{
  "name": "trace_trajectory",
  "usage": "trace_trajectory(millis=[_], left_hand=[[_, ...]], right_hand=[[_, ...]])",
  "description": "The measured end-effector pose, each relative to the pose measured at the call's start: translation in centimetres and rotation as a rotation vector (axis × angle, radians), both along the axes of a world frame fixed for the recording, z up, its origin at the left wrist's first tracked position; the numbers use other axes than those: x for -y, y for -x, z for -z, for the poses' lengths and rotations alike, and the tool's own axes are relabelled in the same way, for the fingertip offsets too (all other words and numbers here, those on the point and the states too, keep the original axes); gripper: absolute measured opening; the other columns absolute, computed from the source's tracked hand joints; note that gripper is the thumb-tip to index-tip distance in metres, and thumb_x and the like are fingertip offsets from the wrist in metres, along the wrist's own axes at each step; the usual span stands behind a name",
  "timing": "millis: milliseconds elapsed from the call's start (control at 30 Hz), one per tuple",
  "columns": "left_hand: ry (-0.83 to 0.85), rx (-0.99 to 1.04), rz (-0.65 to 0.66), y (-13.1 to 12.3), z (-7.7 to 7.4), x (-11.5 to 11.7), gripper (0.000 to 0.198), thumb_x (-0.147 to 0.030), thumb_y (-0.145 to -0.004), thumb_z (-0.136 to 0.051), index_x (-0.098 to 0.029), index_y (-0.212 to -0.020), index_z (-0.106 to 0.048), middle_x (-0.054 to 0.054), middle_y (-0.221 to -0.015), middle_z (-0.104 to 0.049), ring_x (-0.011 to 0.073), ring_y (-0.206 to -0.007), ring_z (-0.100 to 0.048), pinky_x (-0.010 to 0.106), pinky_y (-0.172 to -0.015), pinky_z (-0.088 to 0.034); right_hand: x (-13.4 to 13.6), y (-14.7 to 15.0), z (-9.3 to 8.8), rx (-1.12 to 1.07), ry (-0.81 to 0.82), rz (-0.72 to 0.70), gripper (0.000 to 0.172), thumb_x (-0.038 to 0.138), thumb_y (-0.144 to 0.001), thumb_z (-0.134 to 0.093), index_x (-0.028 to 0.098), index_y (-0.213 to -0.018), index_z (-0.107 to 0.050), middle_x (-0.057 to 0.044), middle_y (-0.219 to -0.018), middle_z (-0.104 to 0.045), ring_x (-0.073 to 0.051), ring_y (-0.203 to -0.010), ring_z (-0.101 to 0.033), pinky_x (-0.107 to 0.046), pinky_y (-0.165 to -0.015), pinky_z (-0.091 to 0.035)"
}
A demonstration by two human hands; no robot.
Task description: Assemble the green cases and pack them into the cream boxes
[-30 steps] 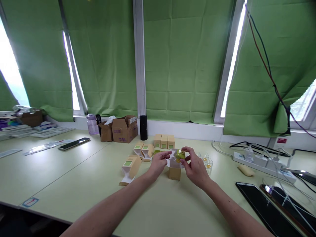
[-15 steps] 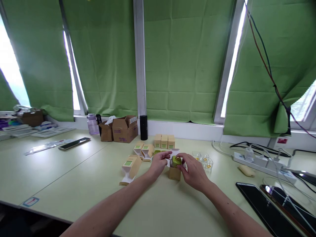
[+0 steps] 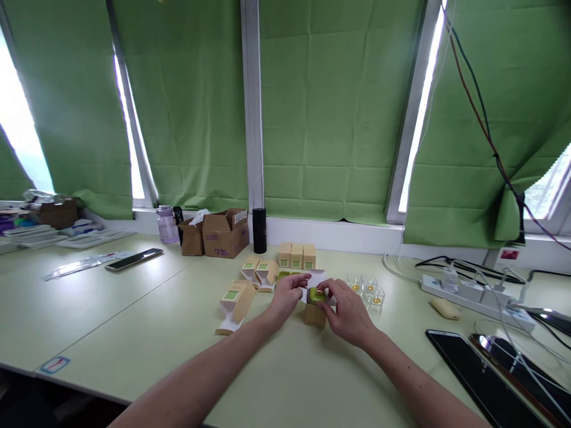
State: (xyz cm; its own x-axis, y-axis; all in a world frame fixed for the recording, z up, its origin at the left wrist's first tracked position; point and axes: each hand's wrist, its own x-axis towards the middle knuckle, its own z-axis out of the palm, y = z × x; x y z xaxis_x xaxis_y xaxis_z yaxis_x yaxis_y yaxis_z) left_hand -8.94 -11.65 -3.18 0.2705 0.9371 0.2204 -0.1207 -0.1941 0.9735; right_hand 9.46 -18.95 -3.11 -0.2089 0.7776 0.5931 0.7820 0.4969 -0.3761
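My right hand (image 3: 350, 312) is closed around a small green-lidded jar (image 3: 316, 295) with a yellowish knob on top, gripping it with thumb and fingers. The jar sits at the mouth of an open small cardboard box (image 3: 314, 316), its lower part hidden inside. Beside the box's left edge, my left hand (image 3: 288, 294) has its fingers stretched out and apart, close to the white flap; contact is unclear. Partly behind that hand lie green pieces (image 3: 284, 274). Several clear cups (image 3: 369, 285) with yellow centres stand to the right.
Two tan boxes (image 3: 259, 272) and another open box (image 3: 236, 303) lie left, with three closed boxes (image 3: 297, 255) behind. Farther back stand brown cartons (image 3: 225, 233), a black cylinder (image 3: 259, 230) and a purple bottle (image 3: 167, 224). A power strip (image 3: 477, 302) and tablet (image 3: 477, 374) are right.
My right hand has brought the green-lidded jar slightly down and left into the box opening. The box has shifted very slightly, and my left hand stays nearly where it was.
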Motion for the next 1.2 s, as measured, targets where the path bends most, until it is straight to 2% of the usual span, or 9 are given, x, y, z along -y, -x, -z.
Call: trace_trajectory(millis=[67, 267, 467, 600, 800, 1200], left_hand=[[-0.002, 0.001, -0.001, 0.0, 0.0, 0.0, 0.062, -0.001, -0.051, -0.049, -0.012, -0.105, -0.080, 0.012, -0.106, -0.078, 0.0239, -0.105, -0.068, 0.034, -0.096, -0.054], [-0.007, 0.000, 0.006, 0.0, -0.1, 0.2, 0.061, -0.001, -0.052, -0.050, -0.012, -0.104, -0.080, 0.011, -0.105, -0.078, 0.0245, -0.105, -0.068, 0.035, -0.094, -0.054], [-0.003, -0.008, -0.003, -0.1, -0.2, 0.2, 0.061, -0.001, -0.052, -0.051, -0.013, -0.104, -0.081, 0.011, -0.103, -0.079, 0.0247, -0.104, -0.069, 0.033, -0.089, -0.055], [-0.007, -0.008, 0.001, -0.1, -0.3, 0.2, 0.060, -0.002, -0.052, -0.051, -0.013, -0.103, -0.081, 0.011, -0.103, -0.079, 0.0245, -0.103, -0.069, 0.031, -0.085, -0.055], [-0.009, -0.009, 0.003, -0.1, -0.1, 0.0, 0.061, -0.003, -0.052, -0.051, -0.012, -0.104, -0.081, 0.011, -0.102, -0.079, 0.0244, -0.100, -0.069, 0.029, -0.078, -0.054], [-0.013, -0.004, 0.013, -0.1, 0.1, -0.2, 0.059, -0.002, -0.053, -0.051, -0.013, -0.103, -0.080, 0.011, -0.103, -0.079, 0.0245, -0.101, -0.069, 0.031, -0.081, -0.055]], right_hand=[[-0.1, 0.1, 0.0, -0.007, -0.006, 0.008, 0.007, 0.023, -0.097, -0.054, 0.025, -0.102, -0.059, -0.005, -0.095, -0.067, -0.025, -0.090, -0.060, -0.034, -0.076, -0.045], [-0.5, 0.3, 0.2, -0.012, -0.014, 0.059, 0.015, 0.024, -0.103, -0.047, 0.024, -0.097, -0.061, -0.005, -0.092, -0.068, -0.024, -0.086, -0.061, -0.033, -0.072, -0.043], [-0.8, 0.4, 0.5, -0.046, -0.062, 0.001, 0.015, 0.018, -0.100, -0.051, 0.024, -0.092, -0.062, -0.005, -0.098, -0.070, -0.024, -0.091, -0.062, -0.035, -0.078, -0.048], [-1.1, 0.3, 0.7, -0.122, -0.055, -0.036, 0.014, 0.017, -0.097, -0.053, 0.024, -0.089, -0.063, -0.006, -0.106, -0.067, -0.022, -0.087, -0.065, -0.034, -0.076, -0.051], [-1.4, 0.1, 0.9, -0.178, -0.022, -0.044, 0.015, 0.017, -0.095, -0.058, 0.023, -0.085, -0.069, -0.006, -0.102, -0.065, -0.021, -0.083, -0.066, -0.034, -0.075, -0.053], [-1.1, 0.3, 0.4, -0.186, 0.008, -0.041, 0.022, 0.016, -0.094, -0.057, 0.023, -0.084, -0.075, -0.007, -0.100, -0.065, -0.023, -0.091, -0.064, -0.037, -0.080, -0.054]])
